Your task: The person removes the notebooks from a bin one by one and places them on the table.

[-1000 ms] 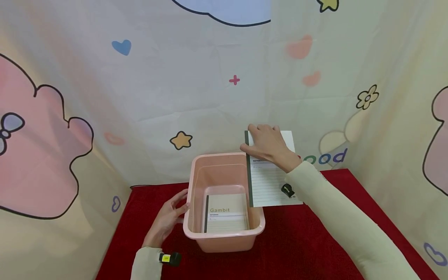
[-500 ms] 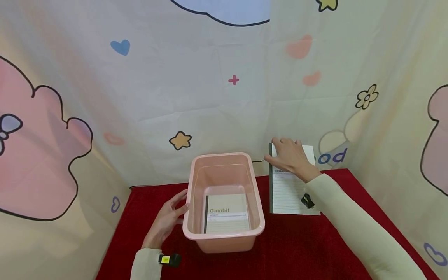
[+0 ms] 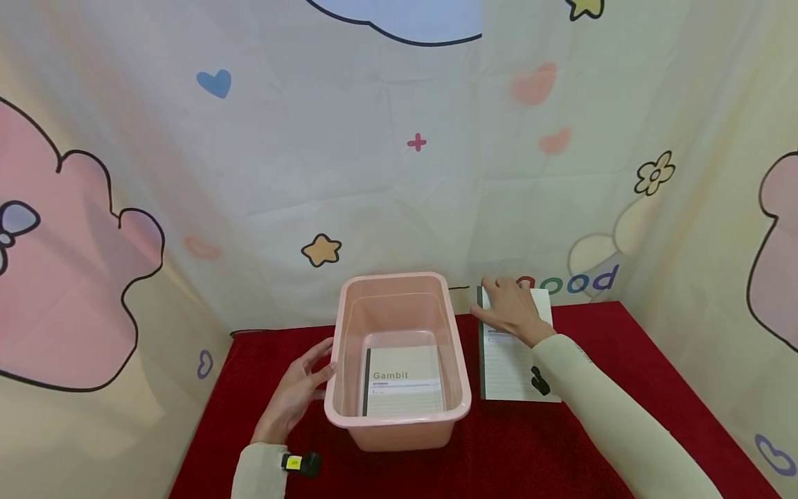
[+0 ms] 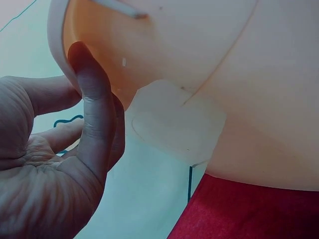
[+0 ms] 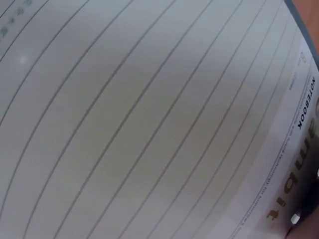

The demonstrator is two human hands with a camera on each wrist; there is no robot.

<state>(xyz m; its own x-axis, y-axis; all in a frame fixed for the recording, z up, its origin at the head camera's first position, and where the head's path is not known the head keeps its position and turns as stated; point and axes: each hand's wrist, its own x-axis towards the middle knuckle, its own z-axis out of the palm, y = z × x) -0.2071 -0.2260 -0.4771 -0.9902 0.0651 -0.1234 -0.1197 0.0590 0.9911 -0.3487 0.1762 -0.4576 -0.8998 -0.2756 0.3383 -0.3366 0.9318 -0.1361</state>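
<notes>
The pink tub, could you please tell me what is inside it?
A Gambit notebook lies in the pink tub; its near rim hides the notebook's lower edge, and anything underneath is covered.

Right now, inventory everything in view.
cloth: 1, red, across foreground
basin: 1, pink, on cloth
inner notebook: 1, pale with dark spine, inside basin
outer notebook: 1, pale with dark spine, right of basin
cord: count unclear, black, at cloth's back
curtain: count unclear, pale printed, behind
wrist devices: 2, black, one per arm
sleeves: 2, pale, one per arm
left hand: 1, bare, gripping basin's left rim
right hand: 1, bare, holding outer notebook's far end
</notes>
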